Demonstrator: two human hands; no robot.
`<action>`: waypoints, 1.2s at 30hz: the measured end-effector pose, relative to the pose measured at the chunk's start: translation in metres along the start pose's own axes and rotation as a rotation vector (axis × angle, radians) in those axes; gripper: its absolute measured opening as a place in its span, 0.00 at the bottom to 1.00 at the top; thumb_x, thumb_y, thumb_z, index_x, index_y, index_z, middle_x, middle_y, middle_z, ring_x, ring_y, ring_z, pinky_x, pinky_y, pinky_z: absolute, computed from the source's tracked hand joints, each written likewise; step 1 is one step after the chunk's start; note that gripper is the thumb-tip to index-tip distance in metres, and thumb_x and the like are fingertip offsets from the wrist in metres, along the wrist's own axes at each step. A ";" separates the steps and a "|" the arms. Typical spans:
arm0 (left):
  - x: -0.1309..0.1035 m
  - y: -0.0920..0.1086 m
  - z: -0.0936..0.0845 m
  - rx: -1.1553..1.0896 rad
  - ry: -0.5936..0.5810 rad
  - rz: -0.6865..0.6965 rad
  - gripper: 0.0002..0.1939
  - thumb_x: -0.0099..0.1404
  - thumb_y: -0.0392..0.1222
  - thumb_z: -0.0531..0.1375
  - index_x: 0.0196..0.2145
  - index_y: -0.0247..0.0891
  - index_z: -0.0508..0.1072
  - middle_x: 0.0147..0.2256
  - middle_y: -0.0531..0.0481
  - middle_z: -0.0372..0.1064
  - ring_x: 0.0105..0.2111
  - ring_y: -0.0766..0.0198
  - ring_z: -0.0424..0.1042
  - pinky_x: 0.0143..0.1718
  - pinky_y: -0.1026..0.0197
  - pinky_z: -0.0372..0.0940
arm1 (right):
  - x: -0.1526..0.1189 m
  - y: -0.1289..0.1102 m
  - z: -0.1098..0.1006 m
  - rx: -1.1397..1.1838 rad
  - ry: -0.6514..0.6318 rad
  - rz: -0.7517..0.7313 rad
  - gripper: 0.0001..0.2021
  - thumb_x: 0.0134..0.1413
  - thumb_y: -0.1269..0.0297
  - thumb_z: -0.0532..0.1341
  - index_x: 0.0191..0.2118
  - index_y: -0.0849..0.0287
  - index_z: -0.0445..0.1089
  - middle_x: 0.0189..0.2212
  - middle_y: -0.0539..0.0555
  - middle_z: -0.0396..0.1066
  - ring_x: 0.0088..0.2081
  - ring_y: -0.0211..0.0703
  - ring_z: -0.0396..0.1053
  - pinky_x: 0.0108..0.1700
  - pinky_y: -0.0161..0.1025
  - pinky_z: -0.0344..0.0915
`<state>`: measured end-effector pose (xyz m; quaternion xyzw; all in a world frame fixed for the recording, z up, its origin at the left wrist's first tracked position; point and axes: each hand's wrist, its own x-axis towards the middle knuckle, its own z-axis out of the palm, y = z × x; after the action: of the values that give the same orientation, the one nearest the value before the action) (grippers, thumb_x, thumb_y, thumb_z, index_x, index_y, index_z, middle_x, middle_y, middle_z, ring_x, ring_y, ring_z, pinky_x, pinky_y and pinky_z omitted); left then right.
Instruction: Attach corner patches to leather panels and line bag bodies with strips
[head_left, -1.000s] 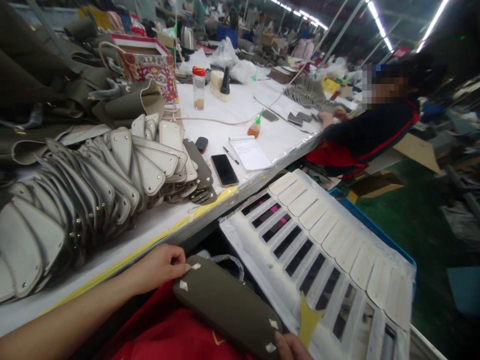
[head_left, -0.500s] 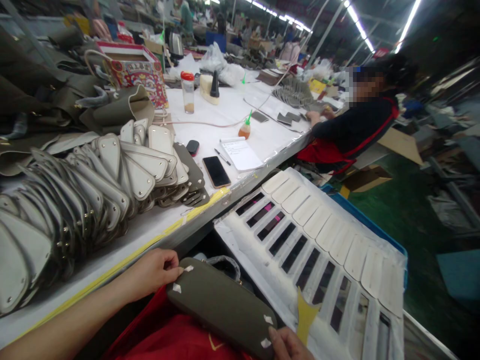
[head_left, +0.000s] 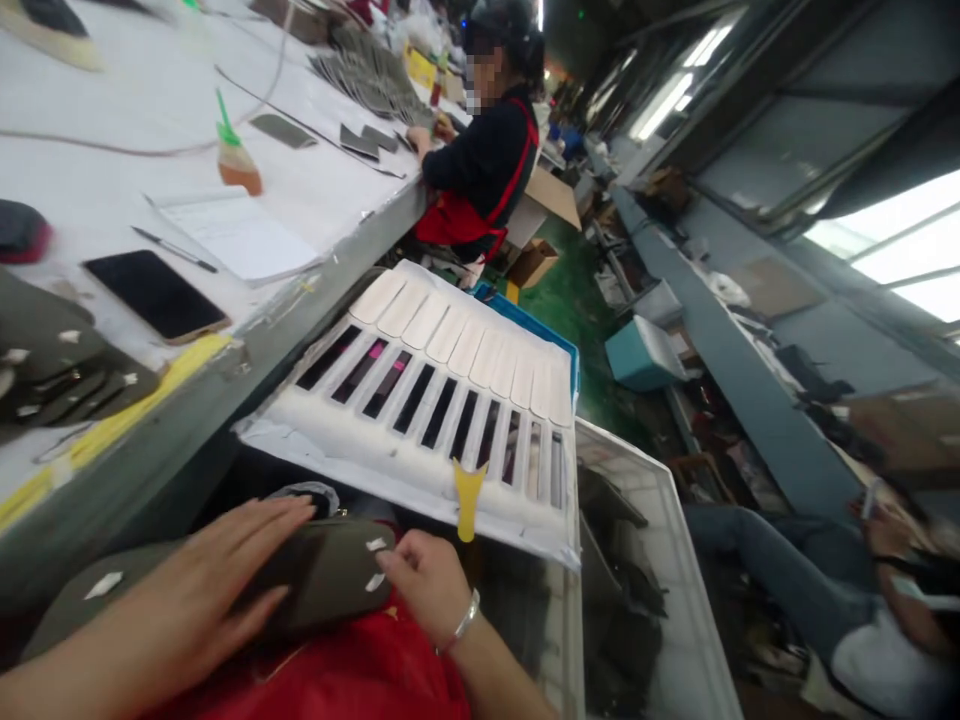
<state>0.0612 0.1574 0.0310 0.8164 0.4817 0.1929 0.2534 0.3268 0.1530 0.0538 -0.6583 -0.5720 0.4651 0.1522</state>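
Across my lap, over the red apron (head_left: 375,670), lies a long dark olive leather panel (head_left: 330,570) with rounded ends and small white tabs at its corners. My left hand (head_left: 217,570) rests flat over its middle, fingers stretched out. At the panel's right end, my right hand (head_left: 431,580) is closed with fingers curled, thumb and fingertip at the edge beside the white tabs. A plastic-wrapped loop (head_left: 307,495), like a bag handle, shows just behind the panel.
A slotted white board (head_left: 405,440) carries pale strips and a yellow forked piece (head_left: 469,500). On the table at left are a phone (head_left: 156,292), notepad (head_left: 232,230), pen (head_left: 174,249) and glue bottle (head_left: 238,160). A co-worker (head_left: 480,150) sits beyond; another person (head_left: 810,590) sits at right.
My view has swung right. My left hand has gone from pinching the panel's left end to lying flat on its middle. My right hand stays at the right end.
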 end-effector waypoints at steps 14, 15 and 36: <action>0.043 0.056 0.033 0.192 -0.281 0.051 0.34 0.50 0.47 0.62 0.54 0.34 0.64 0.52 0.40 0.65 0.51 0.51 0.63 0.54 0.50 0.53 | 0.000 0.006 -0.002 -0.032 0.004 -0.059 0.11 0.50 0.60 0.60 0.22 0.61 0.66 0.15 0.43 0.57 0.19 0.29 0.53 0.23 0.28 0.47; 0.044 0.058 0.032 0.186 -0.285 0.044 0.34 0.50 0.47 0.63 0.54 0.34 0.64 0.52 0.41 0.65 0.51 0.52 0.63 0.54 0.50 0.54 | 0.000 0.005 -0.002 -0.040 0.004 -0.059 0.12 0.50 0.60 0.60 0.22 0.61 0.66 0.15 0.43 0.58 0.19 0.29 0.53 0.23 0.28 0.47; 0.037 0.054 0.026 0.117 -0.205 0.080 0.43 0.46 0.53 0.66 0.56 0.34 0.60 0.54 0.37 0.63 0.53 0.47 0.62 0.56 0.45 0.54 | 0.004 0.001 0.001 -0.339 0.009 -0.045 0.12 0.54 0.55 0.57 0.28 0.58 0.61 0.22 0.49 0.65 0.25 0.38 0.63 0.27 0.34 0.54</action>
<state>0.1300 0.1621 0.0449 0.8639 0.4307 0.0900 0.2452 0.3262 0.1556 0.0508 -0.6636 -0.6562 0.3554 0.0521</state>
